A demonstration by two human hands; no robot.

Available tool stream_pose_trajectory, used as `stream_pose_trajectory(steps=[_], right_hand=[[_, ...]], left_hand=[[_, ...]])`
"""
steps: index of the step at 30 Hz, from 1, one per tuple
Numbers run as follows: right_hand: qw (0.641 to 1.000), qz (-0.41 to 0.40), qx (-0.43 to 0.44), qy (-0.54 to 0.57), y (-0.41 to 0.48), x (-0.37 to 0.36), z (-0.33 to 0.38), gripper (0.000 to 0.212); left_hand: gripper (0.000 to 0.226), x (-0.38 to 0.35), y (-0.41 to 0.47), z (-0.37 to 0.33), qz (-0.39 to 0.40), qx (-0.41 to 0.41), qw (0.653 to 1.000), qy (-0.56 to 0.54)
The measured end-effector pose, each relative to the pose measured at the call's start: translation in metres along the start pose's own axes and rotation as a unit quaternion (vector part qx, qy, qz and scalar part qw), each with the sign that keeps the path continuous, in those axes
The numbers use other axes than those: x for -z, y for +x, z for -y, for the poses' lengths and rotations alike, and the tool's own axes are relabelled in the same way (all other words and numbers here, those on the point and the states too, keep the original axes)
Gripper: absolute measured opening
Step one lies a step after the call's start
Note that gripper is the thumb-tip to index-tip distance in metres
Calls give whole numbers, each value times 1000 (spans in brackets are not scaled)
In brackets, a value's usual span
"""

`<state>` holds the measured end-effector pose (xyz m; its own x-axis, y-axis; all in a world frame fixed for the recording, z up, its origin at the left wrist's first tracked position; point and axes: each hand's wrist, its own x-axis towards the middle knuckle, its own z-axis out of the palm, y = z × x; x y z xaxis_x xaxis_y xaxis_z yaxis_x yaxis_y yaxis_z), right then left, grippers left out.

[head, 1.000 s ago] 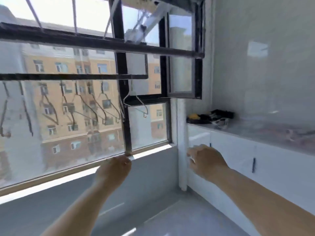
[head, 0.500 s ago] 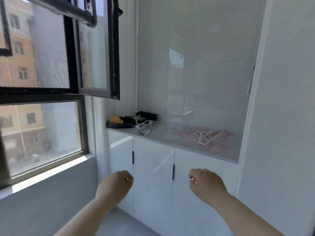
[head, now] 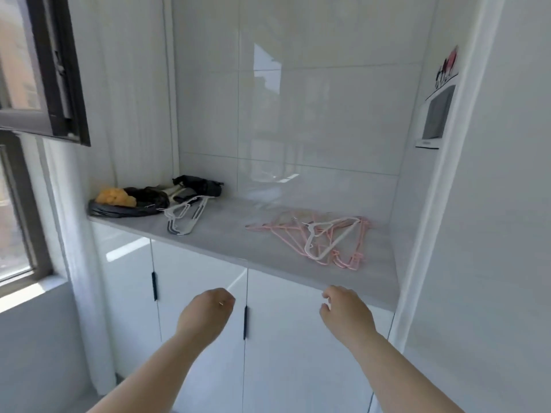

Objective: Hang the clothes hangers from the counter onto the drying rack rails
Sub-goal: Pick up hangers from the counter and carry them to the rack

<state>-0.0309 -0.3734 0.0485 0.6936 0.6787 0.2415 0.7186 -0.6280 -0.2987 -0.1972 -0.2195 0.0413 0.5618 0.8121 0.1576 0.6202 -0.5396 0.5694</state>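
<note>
A: In the head view, where do the hangers lie?

B: The pink hangers are a tangled heap on the right part of the counter, with one white hanger on top. The heap stretches roughly along the counter's front edge.

A: Which hand is nearer?

B: The right hand, just under the counter's edge, below the heap. The left hand is below the counter's middle. Both are loosely curled and hold nothing.
</note>
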Motion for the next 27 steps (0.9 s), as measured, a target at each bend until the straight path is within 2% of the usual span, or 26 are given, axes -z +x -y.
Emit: stream_pose_trajectory(steps=[10,14,17,20,23,27], right_hand=[[999,35,33,10,132,-40,-41,38],[998,16,54,-27,163,-62,-50,49],[995,-67,61,-31,185,-83,-57,64],[994,-85,56,-40,200,-102,-62,68],[989,-106,87,-49,210,-109,-61,59],[982,-154,97,-54,219,-106,-55,41]], left_hand=[[42,-75,100,-38,-21,-40,998,51],[56,-95,132,-37,-22,-19,997,70],[62,-107,158,-35,-12,-30,993,110],[89,-122,171,-31,22,-18,992,121],[136,-137,174,-24,38,12,991,127],[141,-136,177,-21,60,22,987,151]])
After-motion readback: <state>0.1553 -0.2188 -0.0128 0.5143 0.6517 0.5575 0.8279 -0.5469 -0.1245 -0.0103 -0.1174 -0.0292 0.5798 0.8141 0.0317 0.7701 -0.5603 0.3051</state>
